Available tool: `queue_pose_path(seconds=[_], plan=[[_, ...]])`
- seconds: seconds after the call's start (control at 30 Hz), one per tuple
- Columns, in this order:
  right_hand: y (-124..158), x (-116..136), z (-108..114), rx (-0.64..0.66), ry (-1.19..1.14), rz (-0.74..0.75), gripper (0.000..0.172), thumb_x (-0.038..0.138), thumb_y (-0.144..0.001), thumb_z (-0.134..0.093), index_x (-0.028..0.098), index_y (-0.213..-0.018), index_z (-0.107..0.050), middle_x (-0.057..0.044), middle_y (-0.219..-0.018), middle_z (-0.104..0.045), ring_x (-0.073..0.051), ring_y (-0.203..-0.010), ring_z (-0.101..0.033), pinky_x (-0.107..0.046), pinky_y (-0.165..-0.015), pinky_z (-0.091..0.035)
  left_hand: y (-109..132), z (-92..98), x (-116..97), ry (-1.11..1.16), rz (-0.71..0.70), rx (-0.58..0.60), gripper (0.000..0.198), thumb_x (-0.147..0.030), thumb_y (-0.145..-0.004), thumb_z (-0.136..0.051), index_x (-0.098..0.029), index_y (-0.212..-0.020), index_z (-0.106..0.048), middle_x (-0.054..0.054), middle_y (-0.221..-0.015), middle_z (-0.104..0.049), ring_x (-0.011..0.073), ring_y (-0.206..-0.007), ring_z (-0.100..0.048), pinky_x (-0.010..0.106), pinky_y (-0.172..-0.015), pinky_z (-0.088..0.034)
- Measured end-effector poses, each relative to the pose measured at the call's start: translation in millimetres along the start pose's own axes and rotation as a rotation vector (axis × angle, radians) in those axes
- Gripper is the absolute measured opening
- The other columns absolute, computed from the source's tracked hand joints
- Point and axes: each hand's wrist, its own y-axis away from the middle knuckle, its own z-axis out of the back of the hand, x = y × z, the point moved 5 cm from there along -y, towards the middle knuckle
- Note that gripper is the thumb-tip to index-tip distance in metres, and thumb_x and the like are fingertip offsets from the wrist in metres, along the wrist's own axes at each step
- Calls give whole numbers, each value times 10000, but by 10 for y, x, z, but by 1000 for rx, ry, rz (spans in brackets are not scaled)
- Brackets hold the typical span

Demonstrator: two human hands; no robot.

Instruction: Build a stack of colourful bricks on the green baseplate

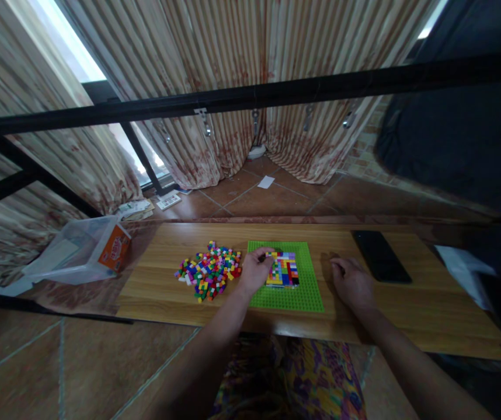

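A green studded baseplate (312, 286) lies on the wooden board, with a square build of many-coloured bricks (284, 271) on its middle. My left hand (257, 269) is over the plate's left part, its fingers curled together at the build's upper left corner. Whatever may be pinched between those fingertips is too small to make out. My right hand (352, 283) rests on the wood to the right of the plate, fingers curled in, and nothing shows in it. Left of the plate spreads a heap of loose small bricks (211, 271) in mixed colours.
The wooden board (154, 291) is long and low. A black phone-like slab (381, 255) lies at its right. Beyond its left end stands a clear plastic box (79, 248) with an orange label. A black metal bar (233, 98) crosses ahead, before striped curtains (215, 52).
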Motion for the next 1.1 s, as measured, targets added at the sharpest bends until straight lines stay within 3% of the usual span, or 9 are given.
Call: queue_pose_path(seconds=[0.17,0.47,0.67,0.9,1.1], plan=[[6,-13,-14,-4,12,7,291,319,-909,-409,187,-888,-668,-88,-876,-668,-211,-804,-618,-319,-758,-467,16,-19,-22,23,16,-22,220,-161,-710,-621,-131,-906,-717,-24,-653,-627,69,-532,-508,187,-527,-401],[5,14,-1,-5,44,24,310,321,-919,-387,180,-902,-662,-88,-865,-672,-207,-788,-617,-312,-741,-465,55,15,-52,51,-56,102,289,-210,-742,-662,-151,-1024,-685,-16,-770,-648,86,-663,-554,207,-667,-458],[33,-58,-57,-6,32,61,326,355,-926,-377,183,-914,-654,-93,-902,-675,-207,-779,-630,-321,-738,-475,39,-14,-94,-39,-58,33,281,-315,-882,-482,-154,-960,-698,8,-799,-664,113,-714,-576,231,-699,-464],[62,-208,-158,18,60,82,344,396,-912,-382,198,-929,-663,-101,-938,-688,-232,-793,-646,-341,-708,-484,60,-83,-53,-185,-110,-107,294,-285,-900,-412,-177,-857,-682,9,-759,-657,132,-725,-587,241,-684,-459],[54,-183,-126,2,80,110,356,398,-907,-379,192,-929,-668,-102,-919,-690,-229,-781,-647,-339,-711,-491,104,-117,-81,-235,-136,-117,316,-280,-923,-379,-175,-882,-675,20,-766,-666,139,-728,-604,254,-689,-472]])
